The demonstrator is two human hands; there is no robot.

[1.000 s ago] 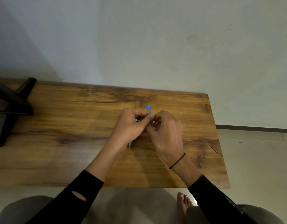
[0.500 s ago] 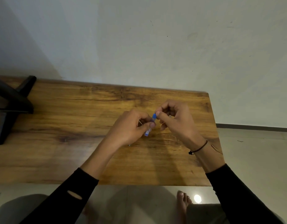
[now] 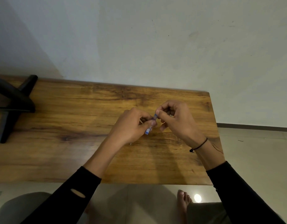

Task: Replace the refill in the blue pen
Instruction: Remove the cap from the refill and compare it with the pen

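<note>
Center frame, above the wooden table (image 3: 62, 120): our left hand (image 3: 131, 126) pinches the blue pen (image 3: 149, 129) low on its barrel, our right hand (image 3: 176, 122) pinches its upper end between thumb and index. Pen tilts up-right. Thin pale stick, maybe the refill (image 3: 140, 121), pokes past our left fingers. Black stand (image 3: 11, 104) at left edge.

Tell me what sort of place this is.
Probably a room in a home, though that is a guess. A wooden table stands against a plain pale wall, the floor is glossy tile, and the person's bare foot rests on it.
</note>
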